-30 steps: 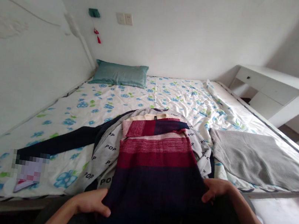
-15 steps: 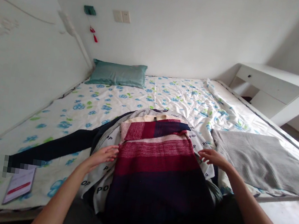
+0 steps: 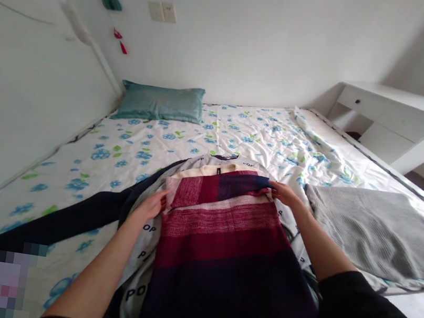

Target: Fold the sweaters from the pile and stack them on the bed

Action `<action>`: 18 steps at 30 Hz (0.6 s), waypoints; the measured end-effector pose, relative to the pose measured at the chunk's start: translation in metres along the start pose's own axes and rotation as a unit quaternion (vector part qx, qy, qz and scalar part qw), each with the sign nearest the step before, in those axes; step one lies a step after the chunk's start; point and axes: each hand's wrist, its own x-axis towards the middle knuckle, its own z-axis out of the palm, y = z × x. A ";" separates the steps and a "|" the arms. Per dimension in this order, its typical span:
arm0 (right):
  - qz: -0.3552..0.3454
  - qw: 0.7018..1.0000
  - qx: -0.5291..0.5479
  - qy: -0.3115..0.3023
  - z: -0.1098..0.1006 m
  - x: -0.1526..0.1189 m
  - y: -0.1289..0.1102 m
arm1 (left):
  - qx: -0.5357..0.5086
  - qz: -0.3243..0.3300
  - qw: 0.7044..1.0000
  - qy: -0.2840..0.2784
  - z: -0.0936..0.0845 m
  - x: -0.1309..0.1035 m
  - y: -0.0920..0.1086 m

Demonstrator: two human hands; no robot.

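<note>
A knitted sweater [image 3: 220, 234] with cream, pink, dark red and navy bands lies in front of me, its sleeves folded across the chest. My left hand [image 3: 154, 204] is closed at its left edge, by the pink end of the folded sleeve; the fingertips are partly hidden. At the opposite edge my right hand [image 3: 285, 195] pinches the sweater near the navy sleeve part. Beneath the sweater is a light grey top [image 3: 144, 255] printed with "POP". A dark sleeve [image 3: 68, 214] stretches out to the left from the pile.
The bed has a white sheet [image 3: 174, 145] with blue flowers. A grey ribbed garment [image 3: 372, 231] lies flat to the right. A green pillow [image 3: 160, 102] rests against the wall, and a white desk [image 3: 393, 117] stands at the far right.
Both hands have moved forward from beside the sweater onto its side edges by the folded sleeves, and their fingers have closed there. The view has shifted slightly.
</note>
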 end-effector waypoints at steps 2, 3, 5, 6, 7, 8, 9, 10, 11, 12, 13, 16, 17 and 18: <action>0.000 1.000 0.001 -0.003 0.008 0.008 -0.002 | 0.004 -0.007 1.000 -0.011 0.006 0.010 0.004; 0.000 1.000 0.002 -0.003 0.013 0.012 -0.003 | 0.006 -0.004 1.000 -0.010 0.010 0.013 0.006; 0.003 1.000 0.002 0.002 0.025 0.018 -0.006 | 0.010 0.005 1.000 0.004 0.020 0.019 0.012; 0.003 1.000 0.003 0.006 0.031 0.021 -0.010 | 0.011 0.012 1.000 0.014 0.025 0.021 0.016; 0.001 1.000 0.004 0.011 0.037 0.023 -0.015 | 0.012 0.020 1.000 0.020 0.030 0.022 0.021; -0.005 1.000 0.007 0.014 0.042 0.024 -0.021 | 0.010 0.031 0.999 0.025 0.035 0.022 0.027; -0.014 1.000 0.012 0.017 0.046 0.024 -0.029 | 0.006 0.044 0.999 0.029 0.039 0.021 0.035; -0.028 0.999 0.018 0.015 0.047 0.021 -0.038 | 0.001 0.057 0.998 0.031 0.042 0.018 0.043; -0.051 0.998 0.027 0.008 0.045 0.016 -0.047 | -0.005 0.070 0.997 0.032 0.044 0.013 0.052; -0.083 0.996 0.035 -0.007 0.041 0.008 -0.055 | -0.013 0.084 0.996 0.027 0.043 0.006 0.060; -0.122 0.991 0.040 -0.027 0.033 -0.003 -0.061 | -0.021 0.101 0.995 0.015 0.039 -0.004 0.067; -0.236 0.969 0.016 -0.072 -0.008 -0.056 -0.061 | -0.040 0.157 0.986 -0.049 0.011 -0.052 0.070; -0.255 0.964 -0.005 -0.072 -0.025 -0.079 -0.053 | -0.036 0.170 0.982 -0.067 -0.003 -0.072 0.064; -0.261 0.963 -0.029 -0.065 -0.041 -0.104 -0.041 | -0.021 0.172 0.982 -0.075 -0.017 -0.094 0.054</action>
